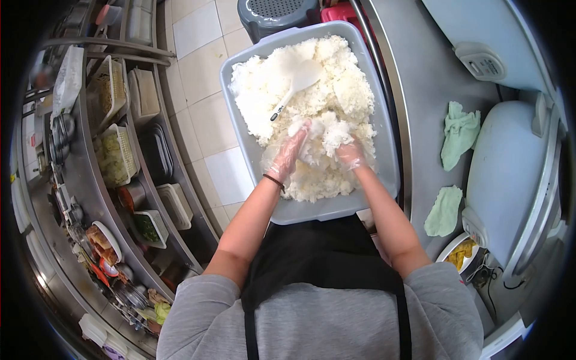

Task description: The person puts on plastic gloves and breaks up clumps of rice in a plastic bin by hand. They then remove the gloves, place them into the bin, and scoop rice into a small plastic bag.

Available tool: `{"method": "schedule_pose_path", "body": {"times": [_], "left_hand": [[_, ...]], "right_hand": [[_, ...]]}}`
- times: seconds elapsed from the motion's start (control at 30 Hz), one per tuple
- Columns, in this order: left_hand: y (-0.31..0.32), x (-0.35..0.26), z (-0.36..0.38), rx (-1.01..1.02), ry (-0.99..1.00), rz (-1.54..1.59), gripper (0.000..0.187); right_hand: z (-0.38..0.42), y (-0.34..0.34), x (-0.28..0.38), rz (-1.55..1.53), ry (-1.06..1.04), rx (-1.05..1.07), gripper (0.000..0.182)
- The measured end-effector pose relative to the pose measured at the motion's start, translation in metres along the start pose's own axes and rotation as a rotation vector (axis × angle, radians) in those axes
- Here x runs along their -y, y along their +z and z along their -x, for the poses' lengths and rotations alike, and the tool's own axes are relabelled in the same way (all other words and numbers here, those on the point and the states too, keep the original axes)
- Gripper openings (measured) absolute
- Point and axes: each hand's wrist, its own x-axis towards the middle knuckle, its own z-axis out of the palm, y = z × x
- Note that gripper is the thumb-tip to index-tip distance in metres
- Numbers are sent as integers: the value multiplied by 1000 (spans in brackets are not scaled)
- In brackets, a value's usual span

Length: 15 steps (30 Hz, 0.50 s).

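A large grey plastic tub holds a broad mound of cooked white rice. My left hand, in a clear plastic glove, is in the near middle of the rice with its fingers stretched out and some grains against it. Also gloved, my right hand faces it from the other side, its fingers curled around a clump of rice and partly hidden by it. A white rice paddle lies on the mound beyond both hands, its handle toward my left hand.
To the right, a steel counter carries two green cloths and large light-blue rice cookers. Shelves with food baskets and trays line the left. A grey stool stands beyond the tub on the tiled floor.
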Motion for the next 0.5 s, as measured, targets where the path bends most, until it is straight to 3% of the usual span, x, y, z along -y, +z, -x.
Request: {"method": "schedule_pose_path", "body": {"times": [0.07, 0.1, 0.13, 0.17, 0.2, 0.23, 0.3, 0.37, 0.5], "left_hand": [[-5, -13, 1, 145, -161, -191, 83], [-6, -23, 4, 95, -90, -291, 86], [-6, -37, 13, 94, -91, -290, 86], [-5, -51, 27, -10, -144, -603, 88], [-8, -58, 39, -117, -197, -915, 91], [-29, -18, 39, -177, -86, -881, 94], [-47, 36, 38, -141, -103, -801, 95], [-47, 47, 32, -5, -91, -772, 99], [-37, 51, 11, 76, -101, -891, 101]], "right_hand": [[2, -82, 58, -638, 482, 145, 58], [9, -84, 55, -637, 482, 146, 58], [19, -86, 47, -402, 370, 80, 64], [26, -87, 44, -167, 255, 14, 71], [31, -96, 52, -168, 254, 15, 71], [37, -107, 58, -169, 342, 99, 76], [37, -103, 63, -171, 432, 185, 82], [32, -74, 65, -84, 361, 327, 96], [14, -69, 103, -209, 291, 364, 104]]}}
